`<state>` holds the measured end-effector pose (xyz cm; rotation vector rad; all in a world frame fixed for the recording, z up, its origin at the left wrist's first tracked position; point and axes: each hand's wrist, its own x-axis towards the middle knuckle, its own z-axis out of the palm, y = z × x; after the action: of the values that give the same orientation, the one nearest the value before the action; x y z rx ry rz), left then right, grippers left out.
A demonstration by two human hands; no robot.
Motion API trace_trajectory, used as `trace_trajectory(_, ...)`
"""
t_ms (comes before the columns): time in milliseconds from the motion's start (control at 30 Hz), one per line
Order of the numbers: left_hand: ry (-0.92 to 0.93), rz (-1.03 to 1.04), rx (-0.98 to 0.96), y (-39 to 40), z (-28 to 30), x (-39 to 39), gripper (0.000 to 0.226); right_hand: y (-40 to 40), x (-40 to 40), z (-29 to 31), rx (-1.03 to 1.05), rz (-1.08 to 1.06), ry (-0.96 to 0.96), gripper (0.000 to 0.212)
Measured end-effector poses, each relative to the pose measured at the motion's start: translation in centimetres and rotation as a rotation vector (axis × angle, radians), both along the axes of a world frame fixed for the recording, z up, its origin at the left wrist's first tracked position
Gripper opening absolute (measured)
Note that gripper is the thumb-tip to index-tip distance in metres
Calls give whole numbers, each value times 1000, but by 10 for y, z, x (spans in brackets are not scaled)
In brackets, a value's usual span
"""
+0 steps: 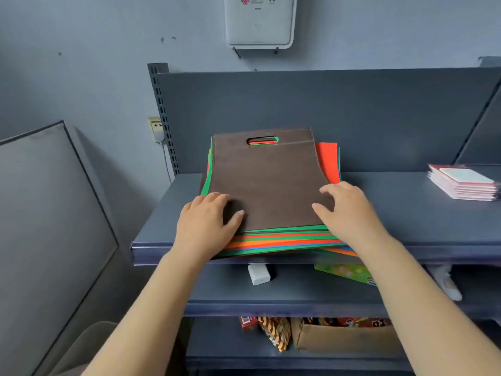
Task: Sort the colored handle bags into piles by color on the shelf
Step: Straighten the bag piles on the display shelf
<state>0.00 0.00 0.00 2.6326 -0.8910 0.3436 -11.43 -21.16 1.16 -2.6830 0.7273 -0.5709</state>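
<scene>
One mixed stack of handle bags [284, 237] on the top shelf [406, 213], near edge overhanging the shelf lip slightly; green, red, orange and blue edges fanned at the front. No colour piles begun, so judged to be the very start of sorting. Brown bag [268, 180] uppermost, cut-out handle toward the back panel, red and green showing through the slot. Red bag [328, 161] poking out skewed at the far right of the stack.

Left hand [206, 221] flat on the brown bag's near-left corner, fingers relaxed, thumb spread, grasping nothing. Right hand [349, 210] resting on the near-right corner, fingers loosely bent on the fabric; any pinch of the edge not discernible.

Advice for the step: peel only the top sheet, lifting one corner while pressing the rest down, since thin fabric likely to drag neighbours along. Bare shelf left and right of the stack, suitable for piles; pink packets [463, 183] at far right, well apart.

Containers: cardboard box [344, 340] on a lower shelf, open, holding packaged goods, contents too unclear to name. Patterned snack bag [275, 335] just beside it. Small white block [259, 274] on the middle shelf.
</scene>
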Motion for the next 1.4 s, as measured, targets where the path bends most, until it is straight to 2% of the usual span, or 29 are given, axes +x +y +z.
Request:
trace_trajectory(133, -13, -11, -112, -2, -11, 0, 42, -8, 1, -11, 94, -109, -67, 47)
trace_trajectory(233, -27, -23, -105, -5, -14, -1, 46, -14, 1, -17, 212, -190, -112, 61)
trace_trajectory(300, -34, -41, -90, -6, -12, -1, 48, -19, 0, -17, 279, -214, -121, 62)
trace_trajectory(433, -36, -101, -36, -11, -7, 1, 50, -29, -2, -17, 295, -196, -249, 37)
trace_trajectory(533, 13, -123, -64, -15, 0, 4, 47, -34, -4, -15, 249, -140, -327, 14)
trace_trajectory(600, 40, -47, -124, -14, 4, 7, 46, -42, -8, -13, 213, -136, -407, 4)
trace_trajectory(700, 59, 189, -166, -6, 7, 18, 57, -57, -15, -16, 249, -179, -541, 5)
trace_trajectory(833, 273, 361, -195, 7, 6, 33, 76, -67, -20, -28, 400, -161, -676, 21)
trace_trajectory(933, 325, 400, -283, 9, 10, 31, 62, -67, -20, -32, 533, -145, -738, 29)
trace_trajectory(1133, 239, 436, -333, 4, 21, 15, 31, -57, -29, -28, 721, -67, -814, 32)
trace_trajectory(1200, 186, 421, -339, 2, 24, 6, 29, -53, -35, -26, 798, -48, -834, 34)
trace_trajectory(1267, 100, 388, -412, 2, 27, -7, 27, -52, -41, -25, 890, -34, -867, 32)
trace_trajectory(1400, -21, 314, -660, 13, 29, -40, 10, -45, -58, -21, 1077, 12, -930, 37)
